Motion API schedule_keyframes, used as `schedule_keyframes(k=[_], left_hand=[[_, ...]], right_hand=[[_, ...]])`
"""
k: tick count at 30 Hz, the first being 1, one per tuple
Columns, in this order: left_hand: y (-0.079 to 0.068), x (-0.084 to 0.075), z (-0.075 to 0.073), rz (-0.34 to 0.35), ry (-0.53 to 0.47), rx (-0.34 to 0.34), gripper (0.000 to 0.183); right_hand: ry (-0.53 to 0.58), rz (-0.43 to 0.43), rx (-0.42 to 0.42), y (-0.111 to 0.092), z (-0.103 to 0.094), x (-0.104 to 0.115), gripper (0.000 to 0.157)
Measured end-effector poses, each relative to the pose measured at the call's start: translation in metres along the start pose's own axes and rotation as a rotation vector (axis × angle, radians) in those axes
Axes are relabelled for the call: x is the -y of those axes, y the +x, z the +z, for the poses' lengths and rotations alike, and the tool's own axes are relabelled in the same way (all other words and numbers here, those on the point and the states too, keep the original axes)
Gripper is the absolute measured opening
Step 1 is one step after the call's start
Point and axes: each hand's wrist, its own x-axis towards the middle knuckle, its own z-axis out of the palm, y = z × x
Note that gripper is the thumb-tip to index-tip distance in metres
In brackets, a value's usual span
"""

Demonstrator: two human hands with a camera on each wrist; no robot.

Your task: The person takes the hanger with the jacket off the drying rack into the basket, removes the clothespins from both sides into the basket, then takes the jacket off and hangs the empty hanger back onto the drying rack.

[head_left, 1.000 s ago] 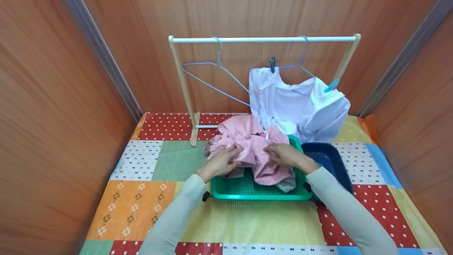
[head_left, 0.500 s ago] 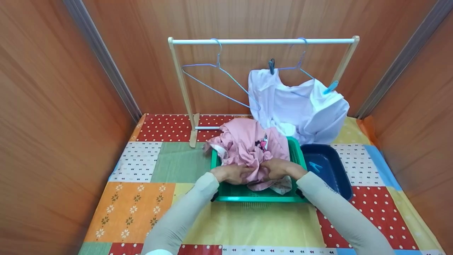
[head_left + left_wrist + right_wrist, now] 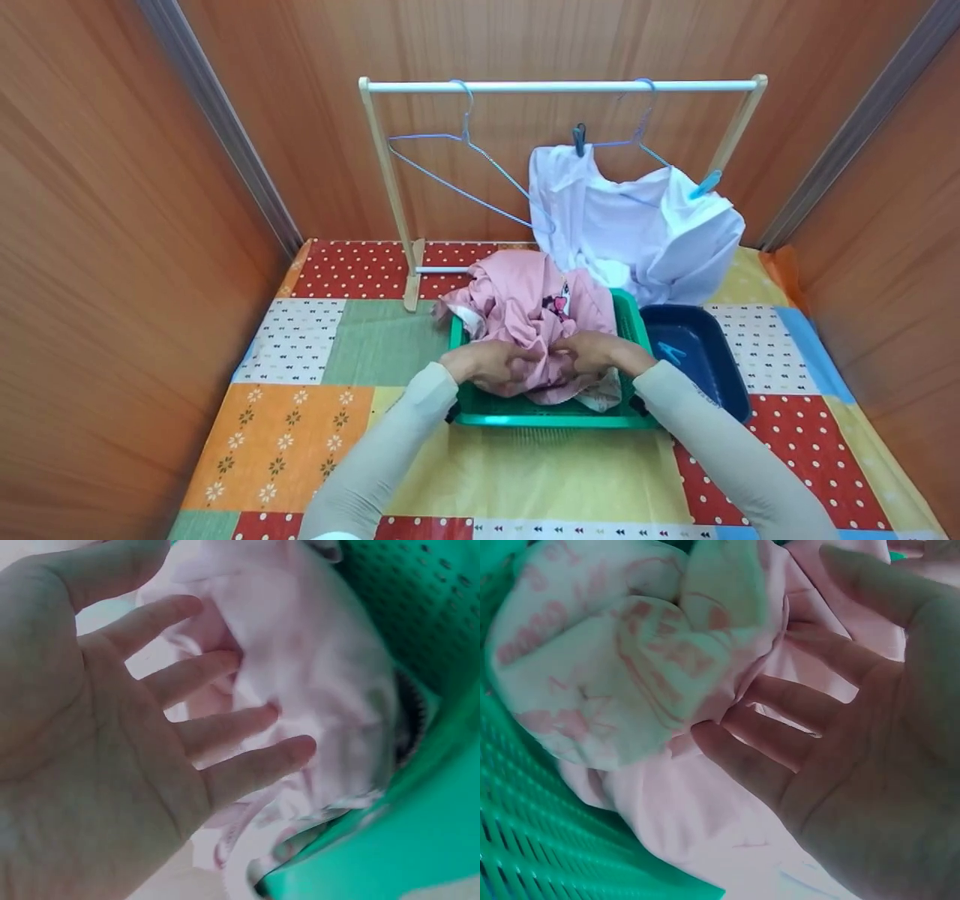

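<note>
A crumpled pink garment (image 3: 517, 289) with a small dark-and-pink printed figure lies in a green perforated basket (image 3: 555, 421). At the garment's near side, my left hand (image 3: 487, 361) and right hand (image 3: 596, 352) face each other, their fingertips partly hidden among the folds in the head view. The left wrist view has the left hand's fingers (image 3: 247, 724) spread and fairly straight against the pale pink cloth (image 3: 300, 652). Similarly, the right hand's fingers (image 3: 742, 757) are extended and touch the garment's edge, beside a whitish part with pink print (image 3: 645, 667).
Behind the basket stands a rack with a white rail (image 3: 555, 87). A bare wire hanger (image 3: 465, 139) hangs at left; a white shirt (image 3: 622, 225) with clothespins hangs at right. A dark blue tray (image 3: 709, 360) holding a light blue clothespin (image 3: 670, 352) sits beside the basket.
Both hands have come down toward the basket's near side and closer together, drawing the pink garment's folds nearer. The printed figure became more visible. The last half second shows little movement.
</note>
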Motion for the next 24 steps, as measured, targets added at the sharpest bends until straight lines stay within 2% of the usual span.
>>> schedule_keyframes(k=[4, 8, 11, 13, 15, 18, 24], left_hand=[[-0.005, 0.005, -0.015, 0.073, -0.024, -0.154, 0.04], [-0.007, 0.017, -0.026, 0.087, -0.027, -0.427, 0.037], [-0.007, 0.031, -0.031, 0.055, -0.046, -0.645, 0.033], [-0.006, 0.042, -0.032, 0.037, -0.102, -0.752, 0.033], [-0.004, 0.053, -0.032, 0.012, -0.153, -0.827, 0.034], [-0.002, 0.069, -0.029, -0.031, -0.255, -0.858, 0.041], [0.003, 0.093, -0.022, -0.169, -0.443, -0.794, 0.059]], right_hand=[[0.045, 0.004, -0.066, -0.008, -0.013, -0.006, 0.04], [0.105, -0.017, -0.183, -0.013, -0.024, -0.014, 0.039], [0.154, -0.034, -0.325, -0.012, -0.03, -0.02, 0.035], [0.165, -0.042, -0.444, -0.01, -0.033, -0.024, 0.031], [0.153, -0.034, -0.554, -0.007, -0.034, -0.03, 0.028], [0.167, 0.02, -0.66, -0.001, -0.035, -0.038, 0.03], [0.186, 0.132, -0.743, 0.012, -0.039, -0.053, 0.041]])
